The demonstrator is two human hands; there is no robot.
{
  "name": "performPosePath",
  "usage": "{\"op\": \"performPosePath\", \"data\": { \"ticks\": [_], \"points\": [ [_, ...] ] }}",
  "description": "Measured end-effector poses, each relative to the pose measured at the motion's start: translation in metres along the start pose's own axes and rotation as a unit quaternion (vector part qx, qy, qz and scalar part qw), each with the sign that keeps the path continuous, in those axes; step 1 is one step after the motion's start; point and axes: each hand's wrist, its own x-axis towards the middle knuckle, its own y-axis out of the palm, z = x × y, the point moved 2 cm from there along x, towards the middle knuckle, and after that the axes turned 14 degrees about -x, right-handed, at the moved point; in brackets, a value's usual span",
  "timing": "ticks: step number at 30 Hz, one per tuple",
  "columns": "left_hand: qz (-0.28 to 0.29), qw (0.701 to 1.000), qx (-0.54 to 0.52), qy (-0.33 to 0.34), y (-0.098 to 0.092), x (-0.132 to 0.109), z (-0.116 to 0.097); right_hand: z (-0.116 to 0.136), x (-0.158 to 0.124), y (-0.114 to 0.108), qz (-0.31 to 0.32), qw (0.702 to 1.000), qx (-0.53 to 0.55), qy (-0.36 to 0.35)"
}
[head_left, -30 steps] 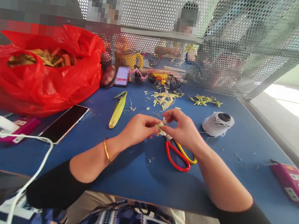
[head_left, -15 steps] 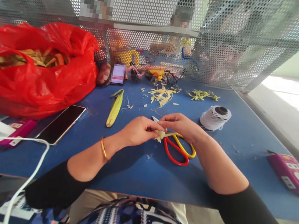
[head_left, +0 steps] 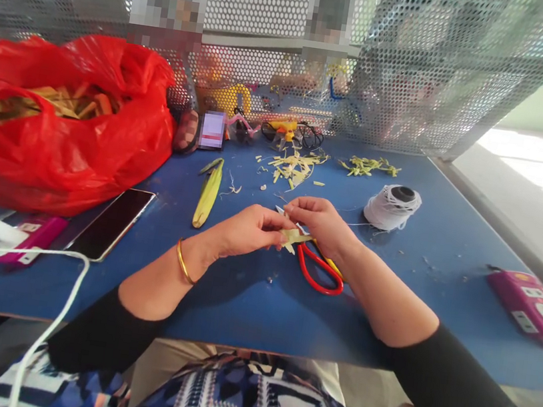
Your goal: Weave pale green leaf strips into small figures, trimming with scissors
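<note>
Above the blue table, the left hand and right hand nearly meet, with scissors under the right fingers and a pale leaf strip at the left fingertips, just beside the right. The left fingers pinch the strip; the right look together, on what I cannot tell. The step appears to be working the strip by hand, and the next move calls for a firm left pinch.

From here I see scissors on the table, just under the right hand, a husk off left and a thread spool off right. Scraps lie behind (a mesh screen stands beyond); a bag sits far left, behind a phone.
</note>
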Motion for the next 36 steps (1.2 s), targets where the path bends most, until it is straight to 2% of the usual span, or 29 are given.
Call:
{"op": "performPosePath", "data": {
  "ticks": [3, 8, 10, 14, 16, 17, 19, 21, 22, 24, 26, 28, 29, 31, 33, 36],
  "points": [
    [-0.009, 1.0, -0.005, 0.01, 0.002, 0.001, 0.0, 0.001, 0.0, 0.002, -0.018, 1.0, -0.017, -0.01],
    [-0.061, 0.997, -0.038, 0.029, 0.003, 0.004, 0.006, 0.004, -0.001, 0.001, -0.071, 0.996, -0.042, -0.02],
    [-0.044, 0.998, -0.048, 0.02, 0.004, 0.004, 0.007, 0.004, -0.002, 0.002, -0.078, 0.996, -0.047, -0.026],
    [-0.009, 0.998, -0.066, -0.016, 0.007, 0.002, 0.007, 0.0, 0.0, 0.006, -0.045, 0.997, -0.052, -0.019],
    [-0.026, 0.995, -0.092, -0.035, 0.007, 0.003, 0.007, 0.0, 0.002, 0.004, -0.059, 0.992, -0.104, -0.037],
    [-0.047, 0.992, -0.112, -0.043, 0.006, 0.003, 0.008, 0.002, 0.001, 0.0, -0.094, 0.982, -0.149, -0.066],
    [-0.105, 0.98, -0.16, -0.049, 0.003, 0.004, 0.008, 0.011, -0.004, -0.008, -0.193, 0.933, -0.257, -0.165],
    [-0.168, 0.963, -0.206, -0.042, -0.001, 0.005, 0.008, 0.022, -0.013, -0.012, -0.266, 0.852, -0.351, -0.283],
    [-0.191, 0.955, -0.224, -0.034, -0.004, 0.005, 0.007, 0.026, -0.019, -0.012, -0.273, 0.814, -0.389, -0.334],
    [-0.213, 0.943, -0.255, -0.017, -0.007, 0.005, 0.006, 0.031, -0.028, -0.007, -0.255, 0.734, -0.469, -0.419],
    [-0.209, 0.936, -0.284, -0.002, -0.008, 0.005, 0.004, 0.03, -0.033, 0.003, -0.215, 0.646, -0.55, -0.484],
    [-0.205, 0.928, -0.311, 0.013, -0.008, 0.004, 0.003, 0.025, -0.034, 0.013, -0.183, 0.568, -0.612, -0.519],
    [-0.206, 0.925, -0.32, 0.018, -0.008, 0.004, 0.003, 0.023, -0.033, 0.017, -0.176, 0.54, -0.635, -0.524],
    [-0.203, 0.924, -0.324, 0.018, -0.007, 0.004, 0.003, 0.019, -0.031, 0.021, -0.181, 0.502, -0.664, -0.524],
    [-0.192, 0.928, -0.32, 0.008, -0.007, 0.004, 0.004, 0.017, -0.03, 0.023, -0.197, 0.477, -0.678, -0.523],
    [-0.174, 0.929, -0.326, -0.01, -0.009, 0.004, 0.003, 0.018, -0.031, 0.023, -0.217, 0.466, -0.68, -0.522]
  ]
}}
